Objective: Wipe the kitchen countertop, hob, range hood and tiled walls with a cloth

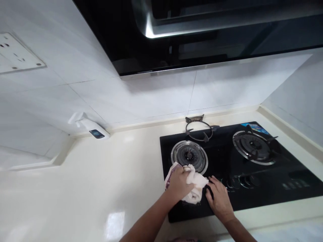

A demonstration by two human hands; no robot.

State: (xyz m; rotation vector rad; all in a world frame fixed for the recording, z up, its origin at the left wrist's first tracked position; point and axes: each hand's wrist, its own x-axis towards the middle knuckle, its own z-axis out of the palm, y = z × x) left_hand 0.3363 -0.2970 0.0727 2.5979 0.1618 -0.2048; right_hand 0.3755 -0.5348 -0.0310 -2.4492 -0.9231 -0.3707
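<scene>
My left hand [179, 184] is closed around a bunched white cloth [195, 183] with a purple patch. The cloth lies against the black glass gas stove [217, 151], just in front of the left burner [189, 156]. Close to the cloth's right edge, my right hand [220, 197] rests on the glass with fingers spread, left of the control knobs [242, 182]. Whether its fingertips touch the cloth I cannot tell. A black pan support [199, 131] sits off its burner, behind it, partly over the stove's back edge.
The right burner [254, 147] has its pan support on it. A white spray bottle [92, 127] leans at the wall on the pale countertop [113, 178]. The black range hood [202, 33] hangs low above the stove. A socket panel [19, 55] is on the left wall.
</scene>
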